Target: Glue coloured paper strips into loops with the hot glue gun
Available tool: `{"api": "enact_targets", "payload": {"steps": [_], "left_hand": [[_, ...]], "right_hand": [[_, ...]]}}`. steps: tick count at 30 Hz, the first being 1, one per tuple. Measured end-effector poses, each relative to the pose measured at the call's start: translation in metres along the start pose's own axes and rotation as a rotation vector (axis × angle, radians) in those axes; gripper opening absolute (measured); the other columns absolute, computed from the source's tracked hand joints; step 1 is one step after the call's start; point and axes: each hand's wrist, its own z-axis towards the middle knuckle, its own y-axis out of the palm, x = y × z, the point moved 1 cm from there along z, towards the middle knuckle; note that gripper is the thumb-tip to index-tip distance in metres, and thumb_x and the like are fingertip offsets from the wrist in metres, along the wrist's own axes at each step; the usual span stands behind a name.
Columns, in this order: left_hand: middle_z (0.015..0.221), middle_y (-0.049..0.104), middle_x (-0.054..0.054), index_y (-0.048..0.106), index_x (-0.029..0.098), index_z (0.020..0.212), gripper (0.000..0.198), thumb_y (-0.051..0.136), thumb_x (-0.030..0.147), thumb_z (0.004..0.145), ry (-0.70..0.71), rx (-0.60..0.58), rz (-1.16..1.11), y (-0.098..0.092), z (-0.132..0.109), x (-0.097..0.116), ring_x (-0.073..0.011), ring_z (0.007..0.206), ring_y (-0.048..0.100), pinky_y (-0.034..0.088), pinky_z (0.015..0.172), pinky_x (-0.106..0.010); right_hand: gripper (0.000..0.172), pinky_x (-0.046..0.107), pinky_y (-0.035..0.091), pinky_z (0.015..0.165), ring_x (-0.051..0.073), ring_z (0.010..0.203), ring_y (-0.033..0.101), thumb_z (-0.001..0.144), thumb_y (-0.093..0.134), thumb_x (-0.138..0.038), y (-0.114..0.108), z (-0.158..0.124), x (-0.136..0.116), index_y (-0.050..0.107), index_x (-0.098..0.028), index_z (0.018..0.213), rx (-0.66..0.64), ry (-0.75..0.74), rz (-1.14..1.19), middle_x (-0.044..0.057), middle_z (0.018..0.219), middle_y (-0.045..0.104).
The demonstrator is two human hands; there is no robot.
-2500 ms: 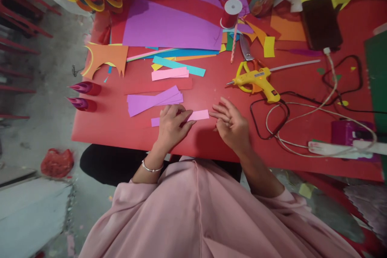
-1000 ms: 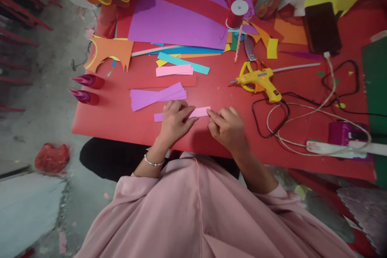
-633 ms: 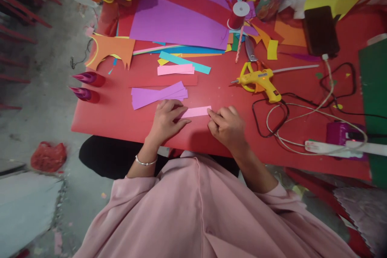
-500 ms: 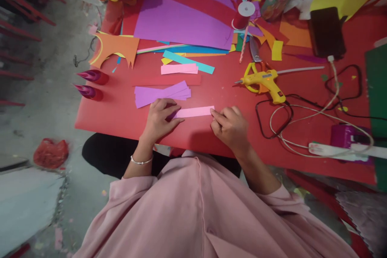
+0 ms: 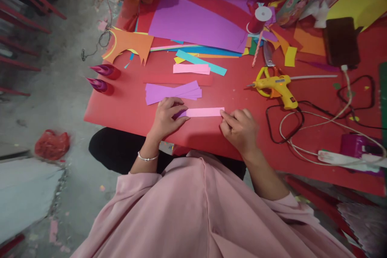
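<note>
A pink paper strip [image 5: 204, 112] lies flat on the red table between my hands, with a bit of purple paper at its left end. My left hand [image 5: 169, 116] holds that left end between thumb and fingers. The index finger of my right hand [image 5: 239, 129] touches the strip's right end, the other fingers curled. Just above my left hand is a fanned stack of purple strips [image 5: 172, 92]. Beyond it lie a red strip [image 5: 178, 80], short pink strips [image 5: 191, 68] and a turquoise strip [image 5: 201, 62].
A yellow glue gun [image 5: 279, 87] rests on scissors [image 5: 266, 58] at the right. Cables, a phone [image 5: 342, 42] and a purple device [image 5: 358, 147] sit farther right. Purple sheets [image 5: 199, 20] and a ribbon spool [image 5: 259, 19] are at the back. Two rolled paper cones [image 5: 104, 71] stand left.
The whole view has shifted, so the table and hands appear farther right. Both hands keep the same position at the ends of the pink strip.
</note>
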Motion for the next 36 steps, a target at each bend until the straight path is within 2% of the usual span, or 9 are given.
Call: {"api": "enact_targets", "payload": {"steps": [7, 11, 13, 15, 18, 23, 28, 32, 36], "left_hand": [[0.118, 0.073, -0.011, 0.082, 0.023, 0.107, 0.033, 0.077, 0.053, 0.095, -0.001, 0.031, -0.048, 0.001, 0.001, -0.001, -0.0274, 0.108, 0.065, 0.051, 0.1, -0.047], [0.121, 0.074, -0.01, 0.083, 0.025, 0.1, 0.025, 0.084, 0.046, 0.087, -0.125, 0.108, -0.155, -0.004, 0.0, 0.01, -0.0292, 0.117, 0.065, 0.05, 0.11, -0.051], [0.12, 0.074, -0.009, 0.083, 0.025, 0.098, 0.022, 0.085, 0.041, 0.084, -0.291, 0.249, -0.332, -0.013, -0.003, 0.018, -0.0278, 0.117, 0.067, 0.053, 0.112, -0.051], [0.114, 0.074, -0.007, 0.082, 0.024, 0.1, 0.023, 0.085, 0.039, 0.083, -0.514, 0.346, -0.695, -0.025, -0.006, 0.025, -0.0235, 0.105, 0.071, 0.06, 0.105, -0.047], [0.107, 0.076, -0.008, 0.08, 0.021, 0.098, 0.027, 0.085, 0.043, 0.082, -0.776, 0.205, -1.251, -0.039, -0.005, 0.03, -0.0255, 0.105, 0.073, 0.065, 0.1, -0.051], [0.106, 0.078, -0.009, 0.078, 0.019, 0.095, 0.025, 0.079, 0.043, 0.088, -0.9, 0.124, -1.461, -0.046, 0.003, 0.027, -0.0271, 0.107, 0.075, 0.068, 0.097, -0.052], [0.098, 0.077, -0.01, 0.078, 0.019, 0.093, 0.035, 0.079, 0.054, 0.087, -0.783, 0.135, -1.302, -0.037, 0.006, 0.031, -0.0261, 0.097, 0.075, 0.067, 0.093, -0.05], [0.094, 0.072, -0.006, 0.077, 0.02, 0.082, 0.021, 0.076, 0.037, 0.094, -0.344, 0.182, -0.619, -0.018, 0.02, 0.048, -0.0174, 0.087, 0.068, 0.059, 0.079, -0.032], [0.097, 0.067, -0.005, 0.077, 0.02, 0.094, 0.007, 0.076, 0.026, 0.093, -0.001, -0.039, -0.261, 0.022, 0.046, 0.066, -0.0165, 0.085, 0.063, 0.052, 0.076, -0.031]], "right_hand": [[0.033, 0.034, 0.038, 0.066, 0.02, 0.078, 0.052, 0.093, 0.062, -0.015, 0.001, 0.0, 0.0, 0.087, -0.023, 0.113, 0.001, -0.002, -0.024, 0.004, 0.075, 0.068], [0.032, 0.033, 0.038, 0.066, 0.019, 0.077, 0.051, 0.093, 0.062, -0.015, 0.0, 0.001, -0.001, 0.087, -0.022, 0.113, -0.001, -0.02, -0.054, 0.003, 0.074, 0.068], [0.032, 0.033, 0.039, 0.066, 0.02, 0.078, 0.051, 0.094, 0.062, -0.014, 0.0, 0.001, -0.002, 0.087, -0.021, 0.112, 0.011, -0.034, -0.047, 0.003, 0.074, 0.068], [0.032, 0.033, 0.039, 0.066, 0.02, 0.078, 0.05, 0.093, 0.061, -0.013, 0.0, 0.002, -0.001, 0.086, -0.019, 0.112, 0.031, -0.052, -0.032, 0.003, 0.074, 0.067], [0.032, 0.034, 0.038, 0.065, 0.02, 0.077, 0.05, 0.093, 0.061, -0.012, 0.001, 0.002, 0.0, 0.086, -0.018, 0.111, 0.05, -0.061, -0.021, 0.003, 0.073, 0.066], [0.031, 0.034, 0.037, 0.065, 0.02, 0.075, 0.049, 0.093, 0.061, -0.012, 0.002, 0.002, 0.0, 0.086, -0.017, 0.109, 0.071, -0.075, -0.012, 0.003, 0.071, 0.065], [0.031, 0.033, 0.035, 0.063, 0.02, 0.075, 0.049, 0.092, 0.061, -0.013, 0.002, 0.003, -0.001, 0.087, -0.018, 0.109, 0.061, -0.063, -0.017, 0.003, 0.071, 0.064], [0.031, 0.033, 0.035, 0.062, 0.02, 0.075, 0.049, 0.094, 0.06, -0.015, 0.002, 0.003, -0.002, 0.087, -0.019, 0.109, 0.04, -0.038, -0.031, 0.003, 0.071, 0.065], [0.03, 0.034, 0.036, 0.063, 0.02, 0.077, 0.051, 0.096, 0.06, -0.018, 0.001, 0.002, -0.003, 0.087, -0.02, 0.111, 0.038, -0.036, -0.032, 0.004, 0.074, 0.067]]}}
